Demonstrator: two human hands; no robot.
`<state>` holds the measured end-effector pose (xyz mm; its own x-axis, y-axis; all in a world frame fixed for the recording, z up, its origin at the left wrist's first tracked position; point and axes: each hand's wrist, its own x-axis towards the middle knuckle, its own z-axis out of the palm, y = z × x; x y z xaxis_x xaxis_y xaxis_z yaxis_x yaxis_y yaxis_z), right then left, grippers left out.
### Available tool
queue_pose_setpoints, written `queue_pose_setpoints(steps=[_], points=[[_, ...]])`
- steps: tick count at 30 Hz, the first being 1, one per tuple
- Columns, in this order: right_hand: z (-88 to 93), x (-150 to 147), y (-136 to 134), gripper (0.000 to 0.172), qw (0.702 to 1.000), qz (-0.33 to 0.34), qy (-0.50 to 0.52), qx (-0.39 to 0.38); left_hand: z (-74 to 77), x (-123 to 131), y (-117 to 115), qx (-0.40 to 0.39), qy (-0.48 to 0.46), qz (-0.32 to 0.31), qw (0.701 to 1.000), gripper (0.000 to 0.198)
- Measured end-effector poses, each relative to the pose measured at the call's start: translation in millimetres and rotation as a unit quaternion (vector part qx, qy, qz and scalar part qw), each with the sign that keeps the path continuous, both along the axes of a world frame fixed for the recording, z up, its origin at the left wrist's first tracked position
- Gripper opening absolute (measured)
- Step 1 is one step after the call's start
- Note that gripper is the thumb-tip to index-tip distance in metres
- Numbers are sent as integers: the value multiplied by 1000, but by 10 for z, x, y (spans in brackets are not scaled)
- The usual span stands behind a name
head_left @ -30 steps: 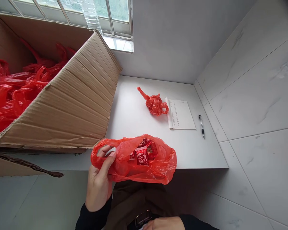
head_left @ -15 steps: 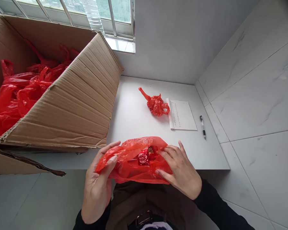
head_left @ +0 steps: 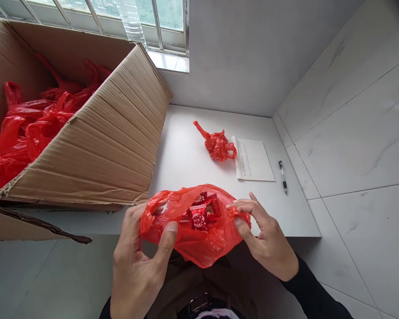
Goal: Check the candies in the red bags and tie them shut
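A red plastic bag [head_left: 202, 252] hangs between my two hands at the front edge of the table, its mouth spread wide. Inside it lie several small red wrapped packets [head_left: 199, 217] with pale printed characters. My left hand [head_left: 146, 248] grips the bag's left side, thumb over the near rim and fingers partly hidden behind the plastic. On the other side, my right hand [head_left: 262, 230] pinches a bunched part of the rim between thumb and fingers.
A large cardboard box [head_left: 96, 146] at the left holds several red plastic bags [head_left: 46, 119]. On the white table [head_left: 182, 133] lie a knotted red bag [head_left: 217, 145], an open notebook [head_left: 255, 159] and a pen [head_left: 283, 177]. A tiled wall [head_left: 362, 141] bounds the right.
The bag's mouth has opened wider, so more of the packets show. My right hand has moved right and now pinches the rim; my left thumb has shifted right.
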<state>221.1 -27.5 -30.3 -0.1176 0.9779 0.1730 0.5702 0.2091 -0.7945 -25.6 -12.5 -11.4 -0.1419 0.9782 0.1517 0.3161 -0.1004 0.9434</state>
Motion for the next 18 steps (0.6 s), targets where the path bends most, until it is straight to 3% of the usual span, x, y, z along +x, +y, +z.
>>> queue_pose_setpoints(steps=[9,12,18], points=[[112,-70,2,15,969,-28,230,-88,124,35,9,23,-27,15,999,8],[118,-108,0,15,964,-53,248,-80,139,21,17,29,-77,-6,997,5],[102,-117,-1,19,959,-54,263,-88,124,49,40,73,-105,-67,990,19]])
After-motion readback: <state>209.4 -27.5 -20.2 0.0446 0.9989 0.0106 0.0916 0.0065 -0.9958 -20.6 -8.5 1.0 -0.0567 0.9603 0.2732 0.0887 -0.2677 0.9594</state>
